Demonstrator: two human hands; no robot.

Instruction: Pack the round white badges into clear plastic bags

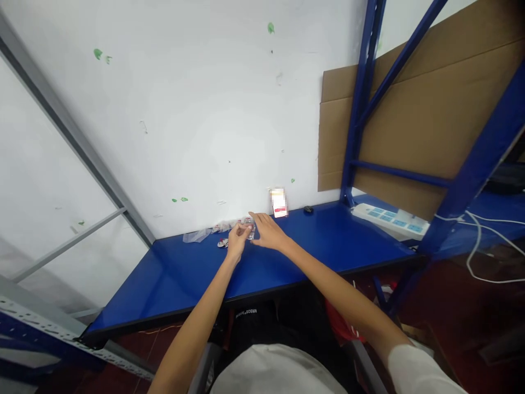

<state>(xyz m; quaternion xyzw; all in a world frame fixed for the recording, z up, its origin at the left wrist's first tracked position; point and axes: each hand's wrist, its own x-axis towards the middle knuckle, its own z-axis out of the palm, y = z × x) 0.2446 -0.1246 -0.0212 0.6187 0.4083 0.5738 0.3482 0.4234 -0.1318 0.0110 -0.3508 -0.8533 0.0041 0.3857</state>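
Over the blue tabletop (176, 279), my left hand (238, 239) pinches a small clear object (251, 232), with some red showing at the fingertips. Its exact kind is too small to make out. Close on the other side is my right hand (268, 232), fingers stretched out and thumb apart, curved around the clear object. Whether the right fingers touch it I cannot tell. Just left of my left hand lies a small white, red and dark item (222, 243). Behind the hands, crumpled clear plastic bags (199, 235) with reddish bits lie along the wall.
A lit phone (279, 203) leans against the white wall (205, 109). A small black object (308, 209) lies to its right. At the table's right end sits a white power strip (389, 219) with cables, beside a blue metal frame (356, 120) and cardboard (435, 104).
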